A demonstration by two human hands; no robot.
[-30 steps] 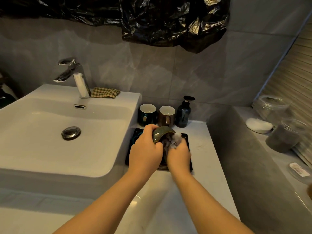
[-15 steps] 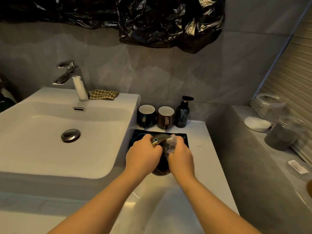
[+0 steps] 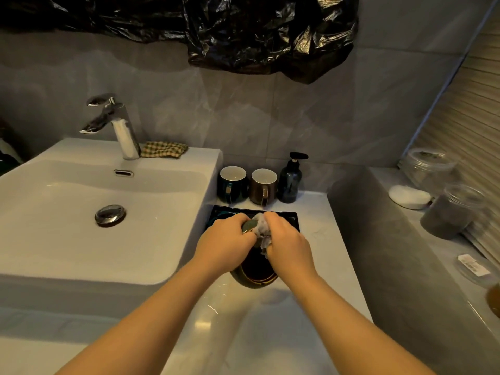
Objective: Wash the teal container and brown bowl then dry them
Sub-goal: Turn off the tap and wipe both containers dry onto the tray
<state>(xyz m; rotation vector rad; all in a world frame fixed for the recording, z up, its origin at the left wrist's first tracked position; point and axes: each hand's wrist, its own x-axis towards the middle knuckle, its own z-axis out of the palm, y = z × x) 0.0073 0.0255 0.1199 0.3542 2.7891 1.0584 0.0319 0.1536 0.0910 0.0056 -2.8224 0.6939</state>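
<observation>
Left: the left hand [image 3: 224, 239] comes in on a straight forearm, knuckles up. Its fingers curl over the upper rim of a glossy dark brown bowl [image 3: 255, 276] with a gold-toned edge and grip it.
Right: the right hand [image 3: 288, 243] is bunched round a crumpled grey-white cloth [image 3: 262, 230] and presses it against that same upper rim. The two hands almost meet.
Held thing: the bowl is tipped on edge, mouth toward the person, at the near edge of a black rectangular tray [image 3: 289, 219]. I cannot tell whether its lower rim rests on the counter.
Other task thing: the teal container [image 3: 217, 215] shows only as a teal curve in the tray's far left corner, mostly hidden behind the left hand.
Writing: a clear flat lid [image 3: 473, 267] well right of the tray bears a small white label, its print too small to read.
Behind the tray: a teal mug [image 3: 232, 188], a brown mug [image 3: 263, 189] and a dark pump bottle [image 3: 290, 182] stand in a row just beside its far edge.
Left of the tray: the wall of a white square basin [image 3: 200, 161] rises right alongside. A chrome tap [image 3: 119, 128] and a checked rag [image 3: 163, 149] sit on its far deck.
Right of the tray: a strip of bare pale counter [image 3: 319, 239], then the wall of a grey ledge [image 3: 378, 239].
Near side of the tray: the counter runs open toward the person, under both forearms.
</observation>
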